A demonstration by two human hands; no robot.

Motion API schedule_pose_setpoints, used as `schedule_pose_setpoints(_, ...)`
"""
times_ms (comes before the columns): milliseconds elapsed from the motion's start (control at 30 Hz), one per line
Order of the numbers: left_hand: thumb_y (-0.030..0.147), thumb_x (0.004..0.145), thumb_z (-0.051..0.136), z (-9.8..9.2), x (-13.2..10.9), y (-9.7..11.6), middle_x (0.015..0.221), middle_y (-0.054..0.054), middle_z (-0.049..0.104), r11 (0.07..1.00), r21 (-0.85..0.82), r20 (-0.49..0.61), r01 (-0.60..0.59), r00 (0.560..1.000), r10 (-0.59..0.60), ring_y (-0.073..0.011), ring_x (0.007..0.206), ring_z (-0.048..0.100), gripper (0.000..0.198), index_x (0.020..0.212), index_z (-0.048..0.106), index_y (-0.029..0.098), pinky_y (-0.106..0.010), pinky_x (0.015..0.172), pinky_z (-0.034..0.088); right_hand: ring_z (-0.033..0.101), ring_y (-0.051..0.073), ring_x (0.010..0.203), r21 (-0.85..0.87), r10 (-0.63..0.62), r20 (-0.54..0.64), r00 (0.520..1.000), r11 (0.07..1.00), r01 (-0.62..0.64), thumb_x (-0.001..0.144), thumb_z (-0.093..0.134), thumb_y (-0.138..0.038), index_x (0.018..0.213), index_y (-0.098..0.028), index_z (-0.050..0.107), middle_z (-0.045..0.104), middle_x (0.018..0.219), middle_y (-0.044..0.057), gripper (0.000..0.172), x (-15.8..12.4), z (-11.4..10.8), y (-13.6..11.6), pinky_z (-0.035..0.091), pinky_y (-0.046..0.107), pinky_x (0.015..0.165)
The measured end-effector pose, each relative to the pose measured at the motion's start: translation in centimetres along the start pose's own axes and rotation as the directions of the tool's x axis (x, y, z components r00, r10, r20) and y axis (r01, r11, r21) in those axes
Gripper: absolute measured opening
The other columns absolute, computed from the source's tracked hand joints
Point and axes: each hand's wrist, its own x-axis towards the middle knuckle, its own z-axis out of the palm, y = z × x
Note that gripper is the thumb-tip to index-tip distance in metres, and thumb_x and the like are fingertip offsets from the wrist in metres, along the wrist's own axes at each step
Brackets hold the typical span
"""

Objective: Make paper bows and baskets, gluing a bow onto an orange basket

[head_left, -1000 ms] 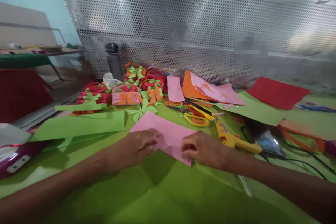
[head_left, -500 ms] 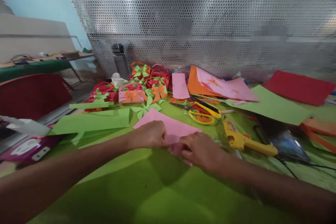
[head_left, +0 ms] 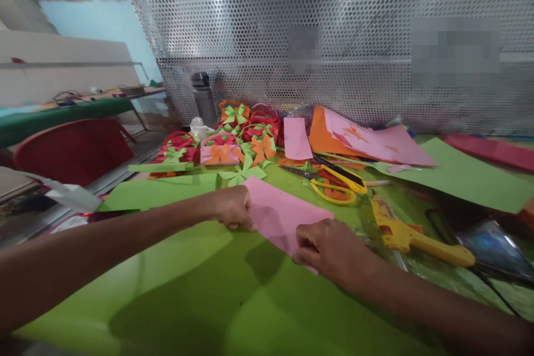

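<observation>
A sheet of pink paper [head_left: 283, 212] lies slanted on the green tabletop, between my two hands. My left hand [head_left: 233, 207] is closed on its left edge, with the fingers curled under. At the sheet's near right edge, my right hand [head_left: 327, 247] is also closed, thumb and fingers pinching the paper. Just beyond the sheet rest scissors [head_left: 334, 191] with yellow handles and a green paper bow [head_left: 242, 171]. To the right of my right hand lies a yellow glue gun [head_left: 417, 240].
Small paper bags with bows [head_left: 219, 153] crowd the back, beside a grey bottle [head_left: 203, 101]. Pink sheets [head_left: 375, 139] and a green sheet [head_left: 471, 175] lie at back right. A phone [head_left: 496, 247] is at right, a white plug [head_left: 75, 196] at left. Perforated metal [head_left: 258, 22] stands behind.
My hands have moved apart along the pink paper, the left one leftward and the right one rightward. More of the sheet shows between them. The view has shifted slightly left.
</observation>
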Motion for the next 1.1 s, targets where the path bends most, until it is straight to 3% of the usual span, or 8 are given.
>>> schedule_pose_setpoints(300, 0.037, 0.058, 0.071, -1.7, -0.2, -2.7, 0.038, 0.005, 0.048, 0.996, -0.036, -0.044, 0.083, 0.995, -0.085, -0.0066, 0.033, 0.035, 0.028, 0.05, 0.054, 0.016, -0.019, 0.034, 0.026, 0.046, 0.012, 0.056, 0.019, 0.025, 0.003, 1.0, 1.0, -0.025, 0.075, 0.06, -0.024, 0.068, -0.019, 0.066, 0.066, 0.064, 0.002, 0.011, 0.0, 0.2, -0.1, 0.021, 0.025, 0.051)
schedule_pose_setpoints(433, 0.036, 0.068, 0.071, -2.5, -0.2, -3.8, 0.04, 0.007, 0.047, 0.993, -0.028, -0.02, 0.114, 0.993, -0.115, -0.0054, 0.033, 0.034, 0.029, 0.056, 0.055, 0.015, -0.018, 0.035, 0.027, 0.044, 0.011, 0.054, 0.031, 0.01, -0.007, 1.0, 0.999, -0.01, 0.075, 0.059, -0.023, 0.066, -0.018, 0.065, 0.065, 0.063, 0.001, 0.012, -0.2, 0.5, 0.1, 0.021, 0.025, 0.051)
schedule_pose_setpoints(633, 0.034, 0.09, 0.057, -3.0, 0.0, -5.2, 0.066, 0.003, 0.055, 0.982, 0.036, 0.011, 0.186, 0.982, -0.186, -0.0062, 0.048, 0.048, 0.023, 0.082, 0.058, 0.012, -0.019, 0.045, 0.042, 0.045, 0.011, 0.054, 0.038, -0.003, -0.03, 1.0, 0.999, 0.004, 0.075, 0.058, -0.022, 0.066, -0.018, 0.064, 0.063, 0.061, 0.0, 0.012, -0.1, 0.9, 0.3, 0.02, 0.024, 0.051)
schedule_pose_setpoints(767, 0.033, 0.09, 0.056, -3.2, -0.1, -5.7, 0.084, -0.002, 0.061, 0.972, 0.04, 0.011, 0.232, 0.973, -0.233, -0.0111, 0.064, 0.058, 0.022, 0.096, 0.059, 0.012, -0.025, 0.057, 0.051, 0.046, 0.011, 0.055, 0.036, -0.002, -0.022, 1.0, 0.999, 0.003, 0.075, 0.057, -0.022, 0.065, -0.018, 0.063, 0.063, 0.062, 0.0, 0.012, 0.0, 0.9, 0.2, 0.021, 0.024, 0.052)
schedule_pose_setpoints(1100, 0.032, 0.091, 0.055, -3.4, -0.7, -7.9, 0.102, -0.007, 0.061, 0.956, -0.043, -0.051, 0.289, 0.955, -0.291, -0.017, 0.083, 0.062, 0.026, 0.109, 0.057, 0.014, -0.034, 0.07, 0.054, 0.044, 0.011, 0.054, 0.047, -0.012, -0.045, 0.999, 0.999, 0.014, 0.074, 0.055, -0.02, 0.065, -0.018, 0.063, 0.062, 0.06, 0.0, 0.012, -0.2, 1.0, 0.2, 0.021, 0.024, 0.051)
